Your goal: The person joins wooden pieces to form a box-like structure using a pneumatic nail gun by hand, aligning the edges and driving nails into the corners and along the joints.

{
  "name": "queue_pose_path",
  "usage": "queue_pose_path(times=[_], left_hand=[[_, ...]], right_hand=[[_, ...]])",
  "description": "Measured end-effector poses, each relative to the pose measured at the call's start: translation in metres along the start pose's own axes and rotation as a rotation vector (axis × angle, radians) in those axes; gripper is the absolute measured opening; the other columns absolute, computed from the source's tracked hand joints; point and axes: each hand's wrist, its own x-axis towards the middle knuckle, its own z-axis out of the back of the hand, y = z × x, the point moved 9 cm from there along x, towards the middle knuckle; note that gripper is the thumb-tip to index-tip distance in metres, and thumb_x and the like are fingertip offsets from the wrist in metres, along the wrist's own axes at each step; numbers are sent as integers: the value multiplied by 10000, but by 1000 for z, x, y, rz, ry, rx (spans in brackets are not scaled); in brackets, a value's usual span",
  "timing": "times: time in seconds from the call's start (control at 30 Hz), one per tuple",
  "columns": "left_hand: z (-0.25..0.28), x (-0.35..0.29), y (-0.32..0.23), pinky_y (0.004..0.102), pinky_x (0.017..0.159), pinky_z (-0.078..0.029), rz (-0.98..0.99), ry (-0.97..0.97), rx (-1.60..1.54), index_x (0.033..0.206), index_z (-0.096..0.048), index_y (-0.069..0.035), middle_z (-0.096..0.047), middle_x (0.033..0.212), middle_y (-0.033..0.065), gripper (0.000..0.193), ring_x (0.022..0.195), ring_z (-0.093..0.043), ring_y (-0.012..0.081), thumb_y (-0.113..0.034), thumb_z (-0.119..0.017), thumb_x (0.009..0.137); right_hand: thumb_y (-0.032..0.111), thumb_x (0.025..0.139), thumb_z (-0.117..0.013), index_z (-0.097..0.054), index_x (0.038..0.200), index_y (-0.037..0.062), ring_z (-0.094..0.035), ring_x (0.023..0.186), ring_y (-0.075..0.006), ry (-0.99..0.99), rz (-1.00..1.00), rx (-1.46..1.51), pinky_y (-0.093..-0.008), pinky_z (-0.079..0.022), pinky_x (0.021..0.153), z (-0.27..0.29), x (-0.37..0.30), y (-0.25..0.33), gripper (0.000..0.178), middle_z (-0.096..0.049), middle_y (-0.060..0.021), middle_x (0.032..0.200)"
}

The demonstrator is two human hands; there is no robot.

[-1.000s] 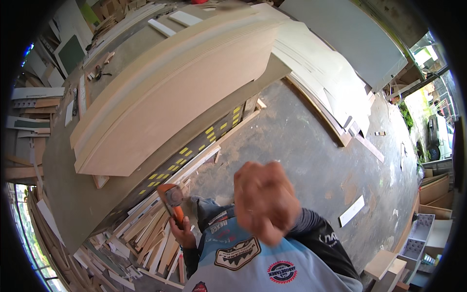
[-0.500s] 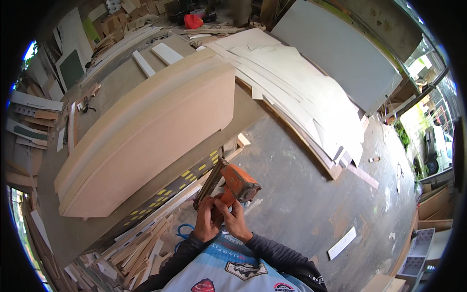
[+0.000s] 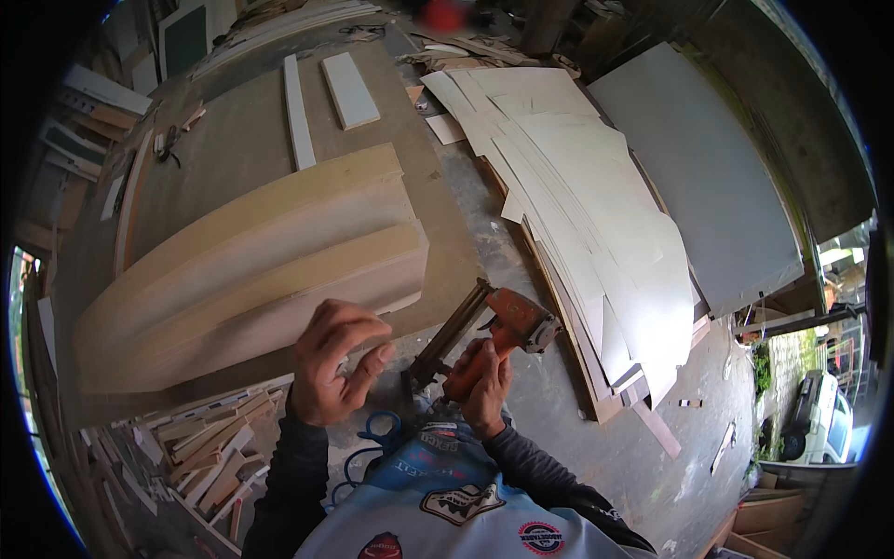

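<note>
My right hand (image 3: 486, 387) is wrapped round the grip of an orange nail gun (image 3: 518, 317), held in front of my body. The gun's long metal magazine (image 3: 449, 334) slants away to the left of the grip. Beside it, my left hand (image 3: 337, 363) is raised and holds nothing, its fingers bent and the thumb apart from them. Just beyond that hand, a long curved wooden piece (image 3: 270, 256) lies on the worktable (image 3: 223, 130). A blue hose (image 3: 380, 430) loops by my waist.
Two pale strips lie on the table, including a short white board (image 3: 351, 90). To the right, a stack of white sheets (image 3: 596, 214) stands beside a large grey panel (image 3: 698, 177). Wood offcuts (image 3: 209, 456) crowd the lower left, near my forearm.
My left hand has let go of the nail gun and moved left. The gun has shifted right in my right hand. The view has turned, showing more of the curved piece's top.
</note>
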Motion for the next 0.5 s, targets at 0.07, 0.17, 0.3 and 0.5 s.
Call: queue_pose_path(times=[0.07,0.17,0.3,0.5], left_hand=[[4,31,-8,382,763,-497,2,-166,215,1023,-663,-24,-640,977,140,225,880,-607,303,-67,-729,812],[-23,46,-15,456,905,-454,57,-269,454,1057,-667,-41,-623,1124,147,291,1051,-589,333,-115,-759,790],[-52,58,2,505,1009,-398,80,-211,633,1079,-670,-55,-607,1248,143,347,1203,-552,355,-164,-780,768],[-48,70,9,476,1012,-414,164,-86,656,1062,-667,-54,-634,1230,128,402,1193,-565,349,-163,-818,707]], right_hand=[[306,1042,-506,-496,1091,95,-573,720,-141,-2,-104,111,-372,-540,566,4,36,-1,217,-552,-30,882],[327,1023,-543,-514,999,92,-563,631,-143,16,-183,65,-350,-524,535,15,97,-1,238,-542,-30,766],[332,1013,-561,-522,944,83,-568,611,-144,115,-201,9,-341,-510,508,16,176,17,261,-534,-31,731],[313,1023,-556,-525,893,74,-564,546,-135,300,-159,-92,-293,-482,478,12,274,43,274,-564,-39,759]])
